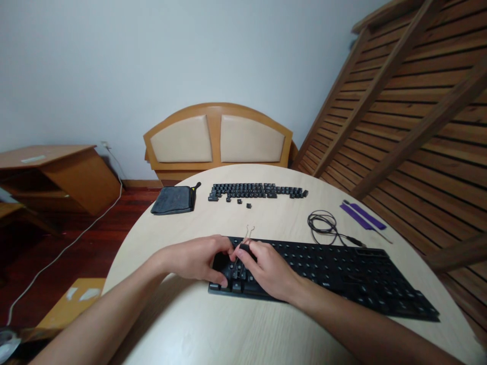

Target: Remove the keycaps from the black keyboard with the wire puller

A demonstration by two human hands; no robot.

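A black keyboard (pixel 335 274) lies slantwise on the table under my hands, most of its key positions bare of caps. My right hand (pixel 272 268) is closed around a wire keycap puller (pixel 249 233) with a dark handle. Two hooked wire ends stick up above the fingers, and other wires reach down to the keys at the keyboard's left end. My left hand (pixel 198 258) grips that left end, thumb on the front row and fingers bent over toward the puller. Its index fingertip meets the puller or my right fingers; which one, I cannot tell.
Removed keycaps (pixel 243 191) stand in rows at the table's far side, with several loose ones in front. A dark zip pouch (pixel 174 199) lies left of them. To the right are a coiled cable (pixel 323 223) and a purple strip (pixel 361 215) beside a thin rod.
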